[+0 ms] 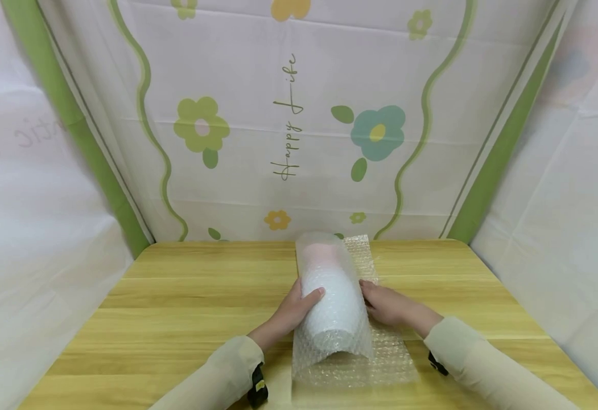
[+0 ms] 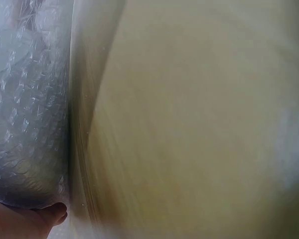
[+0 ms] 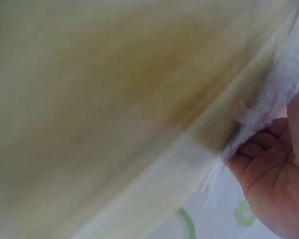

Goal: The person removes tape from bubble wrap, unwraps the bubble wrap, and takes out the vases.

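A rounded white object with a pink end (image 1: 332,302) lies lengthwise on the table inside a layer of bubble wrap (image 1: 393,359). Its exact kind is blurred by the wrap. My left hand (image 1: 296,307) grips the bundle from the left, thumb across its top; the fingers are hidden underneath. In the left wrist view the bubbled surface (image 2: 30,114) fills the left side, with part of the hand (image 2: 22,221) below. At the bundle's right side my right hand (image 1: 388,304) holds the wrap, fingers (image 3: 264,144) curled at its edge in the right wrist view.
A loose flap of bubble wrap (image 1: 362,256) sticks out behind the bundle, and more spreads flat towards the front right. The wooden table (image 1: 196,324) is enclosed by a printed cloth (image 1: 293,188) at the back and white cloth sides (image 1: 560,239).
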A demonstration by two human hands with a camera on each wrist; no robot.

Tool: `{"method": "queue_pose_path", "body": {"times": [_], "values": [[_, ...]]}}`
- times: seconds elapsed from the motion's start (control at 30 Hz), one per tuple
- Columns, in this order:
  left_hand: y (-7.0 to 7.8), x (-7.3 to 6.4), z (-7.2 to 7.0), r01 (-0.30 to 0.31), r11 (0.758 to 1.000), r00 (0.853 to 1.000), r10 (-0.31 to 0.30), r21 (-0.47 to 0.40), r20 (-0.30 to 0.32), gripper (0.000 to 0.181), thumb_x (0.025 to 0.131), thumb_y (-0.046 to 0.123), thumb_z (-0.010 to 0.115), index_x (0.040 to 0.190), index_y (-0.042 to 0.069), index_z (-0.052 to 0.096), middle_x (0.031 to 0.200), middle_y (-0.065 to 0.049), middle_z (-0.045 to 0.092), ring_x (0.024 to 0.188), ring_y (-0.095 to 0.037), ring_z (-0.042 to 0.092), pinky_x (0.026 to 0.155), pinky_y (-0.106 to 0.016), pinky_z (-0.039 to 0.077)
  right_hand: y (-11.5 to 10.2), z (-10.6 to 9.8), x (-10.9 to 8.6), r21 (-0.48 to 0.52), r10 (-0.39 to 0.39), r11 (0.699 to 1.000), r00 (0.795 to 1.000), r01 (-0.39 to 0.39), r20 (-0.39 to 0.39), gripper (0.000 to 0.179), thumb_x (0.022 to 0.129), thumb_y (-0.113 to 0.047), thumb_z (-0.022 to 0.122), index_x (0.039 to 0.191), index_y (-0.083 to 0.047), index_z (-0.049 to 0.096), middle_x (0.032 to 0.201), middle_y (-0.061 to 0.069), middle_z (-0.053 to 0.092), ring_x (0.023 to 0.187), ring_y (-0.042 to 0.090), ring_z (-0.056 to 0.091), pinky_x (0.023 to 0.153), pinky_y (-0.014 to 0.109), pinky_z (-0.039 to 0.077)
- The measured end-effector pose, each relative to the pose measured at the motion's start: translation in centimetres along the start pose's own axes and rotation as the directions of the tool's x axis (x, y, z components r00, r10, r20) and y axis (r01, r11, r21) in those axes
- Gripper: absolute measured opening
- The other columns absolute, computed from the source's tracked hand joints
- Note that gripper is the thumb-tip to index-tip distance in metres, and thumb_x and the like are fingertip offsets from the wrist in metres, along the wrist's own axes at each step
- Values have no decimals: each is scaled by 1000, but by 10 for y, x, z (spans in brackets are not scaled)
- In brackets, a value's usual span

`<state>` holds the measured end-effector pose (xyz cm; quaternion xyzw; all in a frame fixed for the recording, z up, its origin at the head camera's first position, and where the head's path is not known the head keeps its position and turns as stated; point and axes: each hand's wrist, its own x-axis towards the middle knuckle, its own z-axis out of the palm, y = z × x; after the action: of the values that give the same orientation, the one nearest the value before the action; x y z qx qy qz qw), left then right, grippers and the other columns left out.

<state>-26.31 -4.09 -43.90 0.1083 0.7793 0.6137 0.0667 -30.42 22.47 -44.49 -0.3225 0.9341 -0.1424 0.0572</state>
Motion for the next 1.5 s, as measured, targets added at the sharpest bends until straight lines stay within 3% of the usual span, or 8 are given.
{"method": "queue_pose_path", "body": {"times": [0.27, 0.6, 0.93, 1.23, 1.5], "values": [[-3, 2, 0, 11, 1000, 1000, -11, -20, 15, 83, 94, 52, 55, 155, 10, 17, 148, -19, 36, 131, -37, 39, 101, -61, 35, -6, 2, -5, -51, 10, 999, 1000, -9, 13, 56, 105, -19, 44, 144, 16, 26, 150, 34, 24, 138, 46, 25, 111, 53, 23], [0, 0, -2, 36, 999, 999, -35, -10, 12, 83, 94, 53, 54, 154, 8, 19, 148, -21, 36, 131, -39, 39, 100, -61, 36, -6, 6, -6, -159, -41, 986, 999, 44, 20, 51, 103, -12, 45, 141, 19, 31, 148, 37, 27, 136, 48, 27, 109, 54, 26], [4, 0, -2, 50, 999, 999, -50, -8, 5, 84, 94, 52, 56, 153, 6, 19, 149, -21, 34, 133, -40, 36, 101, -62, 34, -7, 4, -7, -102, -45, 994, 999, 46, 11, 52, 104, -14, 43, 143, 17, 28, 148, 37, 24, 136, 50, 25, 109, 55, 25], [6, 3, -1, -22, 999, 999, 24, 47, -39, 87, 93, 47, 60, 152, 0, 17, 150, -24, 31, 135, -39, 33, 104, -58, 32, -5, 5, -8, -53, -13, 998, 999, 15, 33, 56, 105, -17, 42, 147, 14, 22, 152, 34, 19, 139, 48, 20, 111, 54, 22], [15, 3, -1, -32, 995, 997, 39, 94, -71, 84, 92, 40, 61, 153, 1, 17, 152, -22, 24, 136, -36, 30, 105, -56, 31, -2, 6, -6, -50, -9, 999, 1000, 11, 29, 57, 105, -18, 43, 147, 13, 22, 152, 34, 19, 140, 47, 20, 111, 54, 22]]}}
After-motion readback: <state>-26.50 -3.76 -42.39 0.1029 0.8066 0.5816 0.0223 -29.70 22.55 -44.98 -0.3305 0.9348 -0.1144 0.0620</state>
